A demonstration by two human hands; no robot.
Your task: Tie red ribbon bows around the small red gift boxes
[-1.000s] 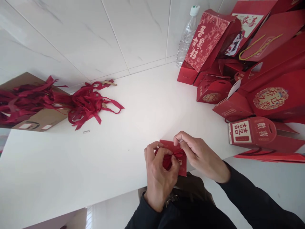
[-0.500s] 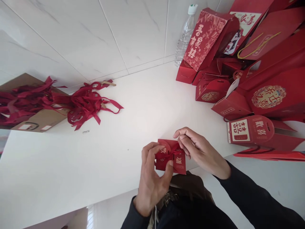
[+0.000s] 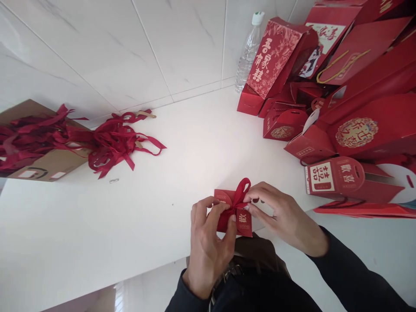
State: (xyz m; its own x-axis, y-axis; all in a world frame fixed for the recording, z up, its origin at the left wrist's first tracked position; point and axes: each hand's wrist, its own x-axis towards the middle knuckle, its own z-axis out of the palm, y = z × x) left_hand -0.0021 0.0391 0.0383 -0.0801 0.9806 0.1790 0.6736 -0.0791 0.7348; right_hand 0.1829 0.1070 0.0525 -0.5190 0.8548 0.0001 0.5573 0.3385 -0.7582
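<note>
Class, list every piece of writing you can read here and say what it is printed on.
"歡": small red box tied with ribbon, nearest the camera.
"吾家有喜": tall red bag at the back.
"囍" and "歡喜": red carry box lying at the right.
Round gold emblem, white bag panel, cardboard box labels: too blurred to read.

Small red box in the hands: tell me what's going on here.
A person's left hand grips the small red box at the near edge of the white table, while the right hand pinches the red ribbon on top; one loop stands up. Loose ribbons spill from a cardboard box at the left; red gift boxes and a bottle crowd the right.
</note>
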